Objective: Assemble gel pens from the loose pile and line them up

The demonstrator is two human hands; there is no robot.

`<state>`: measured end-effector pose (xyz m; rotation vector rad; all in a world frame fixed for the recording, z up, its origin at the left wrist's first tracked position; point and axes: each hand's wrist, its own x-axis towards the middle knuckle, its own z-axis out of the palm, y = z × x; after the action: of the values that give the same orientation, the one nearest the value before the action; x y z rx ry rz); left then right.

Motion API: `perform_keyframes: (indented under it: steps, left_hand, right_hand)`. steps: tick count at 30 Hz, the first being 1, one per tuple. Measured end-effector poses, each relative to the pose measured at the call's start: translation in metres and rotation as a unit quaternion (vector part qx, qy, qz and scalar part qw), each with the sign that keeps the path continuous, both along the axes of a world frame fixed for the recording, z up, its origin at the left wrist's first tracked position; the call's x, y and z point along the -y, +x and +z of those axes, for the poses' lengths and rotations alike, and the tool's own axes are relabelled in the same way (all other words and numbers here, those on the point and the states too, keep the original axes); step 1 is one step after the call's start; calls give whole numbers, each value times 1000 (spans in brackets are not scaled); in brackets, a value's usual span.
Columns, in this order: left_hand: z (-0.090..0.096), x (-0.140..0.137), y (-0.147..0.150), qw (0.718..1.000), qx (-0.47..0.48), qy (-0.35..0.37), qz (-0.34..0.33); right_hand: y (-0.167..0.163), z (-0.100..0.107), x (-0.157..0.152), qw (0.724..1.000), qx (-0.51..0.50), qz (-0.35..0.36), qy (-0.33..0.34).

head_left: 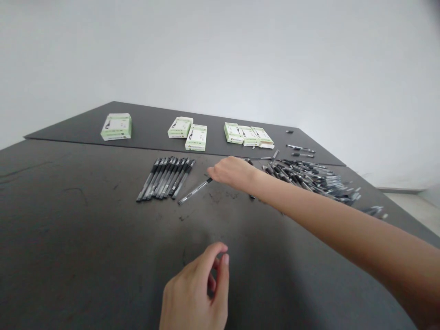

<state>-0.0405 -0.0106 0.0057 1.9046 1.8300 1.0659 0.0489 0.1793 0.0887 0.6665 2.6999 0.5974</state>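
Note:
My right hand (231, 172) reaches across the table from the right, its fingers closed round the black grip end of a clear-barrelled gel pen (195, 191). The pen slants down to the left, and the fingertips are hidden behind the hand. Just left of it, several gel pens (165, 178) lie side by side in a slanted row, black ends away from me. My left hand (197, 291) is low in front of me, fingers loosely curled, with a small gap between thumb and forefinger and nothing between them.
Right of my right hand spreads a loose heap of pens (309, 176). Two pens (300, 149) lie apart behind it. Green-and-white boxes stand along the back: a left box (117, 126), a middle pair (196, 137) and a right group (248, 134). A board seam crosses the dark table (85, 220).

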Motion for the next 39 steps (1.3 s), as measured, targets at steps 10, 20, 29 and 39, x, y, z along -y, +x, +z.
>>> perform_keyframes:
  steps: [10,20,29,39]
  left_hand:
    - [-6,1,0,999,-1,36,-9]
    - [-5,3,4,1000,6,10,18]
    - [-5,3,5,1000,8,-3,22]
    - [-5,3,6,1000,13,13,22]
  right_hand:
    - [-19,-30,-22,999,10,30,-10]
    - [-31,-38,-32,999,-9,43,6]
    - [-47,-43,-33,999,-34,31,17]
    - [-46,-49,-38,998,-49,5,26]
